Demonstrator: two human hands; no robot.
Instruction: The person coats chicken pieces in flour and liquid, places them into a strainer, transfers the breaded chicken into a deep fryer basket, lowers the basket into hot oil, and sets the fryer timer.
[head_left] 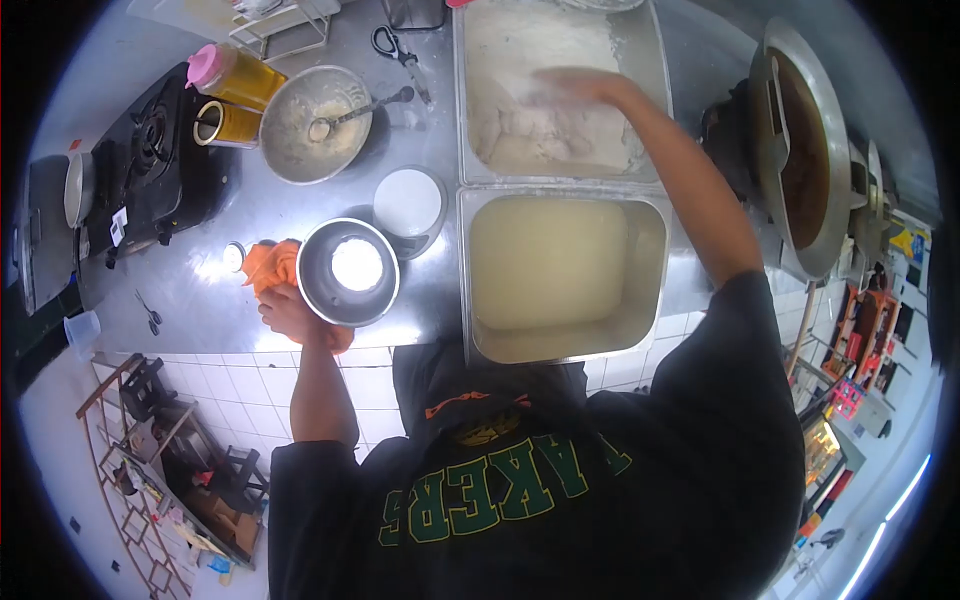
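Note:
My left hand (288, 312) presses on a crumpled orange cloth (270, 265) at the table's front edge, its fingers closed on the fabric. Right beside it stands a shiny steel bowl (316, 272). Over a deep steel tray (461, 110) of white flour (520, 40) is my right hand (580, 88), smeared by motion, so its fingers cannot be made out. Lumpy flour-coated pieces (530, 130) lie in the tray below that hand. Nearer my body, a second steel tray (648, 275) holds pale yellowish liquid (545, 260).
A large pan (835, 130) of brown liquid stands to the right. At left are a gas stove (150, 150), a pink-lidded oil jug (245, 80), and a mixing bowl (285, 150) with a ladle (375, 104). Scissors (400, 60) and a white-topped container (409, 202) lie between.

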